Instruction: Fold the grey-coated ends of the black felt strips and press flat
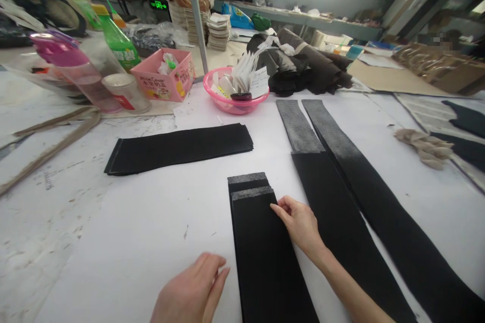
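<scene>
pinching the right edge of the black cloth strips (261, 247) near the far end with the right hand (301, 222), likely to steady the upper one. laid flat on the table (151, 227), staggered to leave both grey ends (252, 193) showing. holding the left hand (191, 287) empty just beside them, with thumb and fingers seemingly a little apart (blurred there).

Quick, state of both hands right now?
Left hand: partly open, fingers loosely curled, nothing visibly held.
Right hand: closed, apparently pinching the edge of the top long, grey-ended black fabric strip.
</scene>
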A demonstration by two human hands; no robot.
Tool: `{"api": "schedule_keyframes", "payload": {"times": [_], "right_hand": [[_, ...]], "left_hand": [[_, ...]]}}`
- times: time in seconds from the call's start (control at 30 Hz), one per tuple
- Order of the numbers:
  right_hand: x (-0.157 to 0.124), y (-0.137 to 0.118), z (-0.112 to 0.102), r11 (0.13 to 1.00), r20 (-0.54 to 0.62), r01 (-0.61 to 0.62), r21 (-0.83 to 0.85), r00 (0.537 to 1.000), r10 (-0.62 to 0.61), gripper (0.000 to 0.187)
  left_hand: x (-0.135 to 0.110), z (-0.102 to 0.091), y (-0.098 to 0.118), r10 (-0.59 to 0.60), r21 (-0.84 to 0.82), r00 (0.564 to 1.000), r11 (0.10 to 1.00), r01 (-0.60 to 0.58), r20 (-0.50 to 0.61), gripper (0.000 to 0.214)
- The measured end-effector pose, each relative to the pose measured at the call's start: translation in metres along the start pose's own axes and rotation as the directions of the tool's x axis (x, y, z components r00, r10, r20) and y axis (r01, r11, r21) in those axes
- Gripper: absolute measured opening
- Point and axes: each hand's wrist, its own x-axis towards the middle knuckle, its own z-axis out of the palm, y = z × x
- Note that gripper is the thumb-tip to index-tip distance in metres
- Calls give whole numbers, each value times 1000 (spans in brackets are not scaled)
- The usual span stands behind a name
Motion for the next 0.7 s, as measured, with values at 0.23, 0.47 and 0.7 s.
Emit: {"api": "schedule_keyframes", "payload": {"times": [0.23, 0.47, 0.7], "right_hand": [[0, -1, 0, 1000, -1, -4, -11, 1000, 4, 32], [0, -1, 0, 1000, 0, -19, 10, 1000, 19, 28], [1, -1, -1, 999, 4, -33, 18, 999, 33, 27]], "left_hand": [[69, 12, -14, 592, 605, 795, 684, -408, -135, 36], [76, 20, -26, 605, 642, 791, 643, -417, -93, 44], [77, 18, -24, 580, 699, 814, 596, -395, -34, 45]]}}
